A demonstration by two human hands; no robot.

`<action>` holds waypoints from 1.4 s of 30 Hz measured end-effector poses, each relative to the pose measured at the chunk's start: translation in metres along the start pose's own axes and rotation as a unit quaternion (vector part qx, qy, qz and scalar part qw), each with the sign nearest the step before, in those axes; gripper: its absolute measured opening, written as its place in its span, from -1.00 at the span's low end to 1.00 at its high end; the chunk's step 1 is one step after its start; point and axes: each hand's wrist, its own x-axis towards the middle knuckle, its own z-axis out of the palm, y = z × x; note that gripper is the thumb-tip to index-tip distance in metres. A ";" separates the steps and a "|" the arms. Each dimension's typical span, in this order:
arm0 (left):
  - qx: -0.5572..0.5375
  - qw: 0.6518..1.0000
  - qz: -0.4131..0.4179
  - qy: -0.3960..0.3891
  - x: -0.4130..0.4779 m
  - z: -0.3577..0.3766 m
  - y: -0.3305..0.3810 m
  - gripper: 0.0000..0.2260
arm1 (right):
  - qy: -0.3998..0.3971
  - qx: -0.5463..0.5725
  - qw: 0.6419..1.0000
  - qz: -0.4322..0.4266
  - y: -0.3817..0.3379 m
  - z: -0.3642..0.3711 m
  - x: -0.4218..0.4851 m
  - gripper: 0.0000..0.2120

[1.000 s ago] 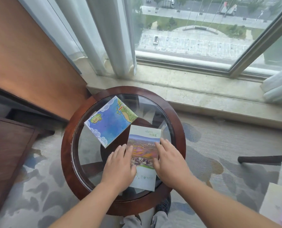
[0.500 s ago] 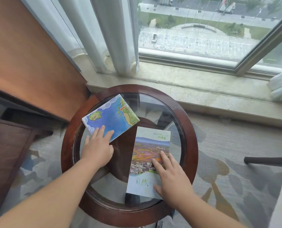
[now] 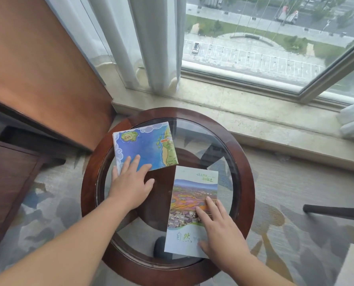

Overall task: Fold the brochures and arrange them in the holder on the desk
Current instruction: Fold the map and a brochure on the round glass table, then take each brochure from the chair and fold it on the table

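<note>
Two folded brochures lie on a round glass-topped table [image 3: 247,182] with a dark wood rim. A blue map brochure [image 3: 144,148] sits at the table's far left. My left hand [image 3: 130,182] rests flat on its near edge, fingers straight. A tall brochure [image 3: 192,207] with a landscape photo and green characters lies at the near right. My right hand [image 3: 219,228] presses on its lower right part with straight fingers. No brochure holder is in view.
A stone window sill [image 3: 254,120] and white curtains [image 3: 151,42] stand behind the table. A brown wooden panel [image 3: 37,69] and dark cabinet [image 3: 8,182] are at the left. A dark chair leg [image 3: 335,211] reaches in at the right over patterned carpet.
My left hand left the tall brochure, moved to the map brochure and turned it squarer to me. The tall brochure slid right under my right hand. The camera has moved closer.
</note>
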 end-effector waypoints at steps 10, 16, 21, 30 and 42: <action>-0.247 0.969 -0.032 -0.010 -0.064 0.011 0.090 -0.58 | -0.005 0.036 0.999 0.027 -0.013 -0.003 0.000 -0.26; -0.184 0.981 0.049 0.038 -0.075 0.003 0.103 -0.57 | 0.040 0.068 0.996 0.042 -0.013 -0.020 -0.010 -0.31; -0.166 0.972 0.166 0.017 -0.084 -0.025 0.154 -0.61 | 0.124 0.153 0.973 0.124 0.005 -0.047 -0.058 -0.41; -0.056 0.936 0.346 -0.031 -0.152 -0.026 0.278 -0.63 | 0.191 0.259 0.892 0.319 0.078 -0.043 -0.220 -0.50; -0.013 0.905 0.418 -0.074 -0.304 0.044 0.467 -0.64 | 0.244 0.306 0.825 0.407 0.204 0.028 -0.429 -0.55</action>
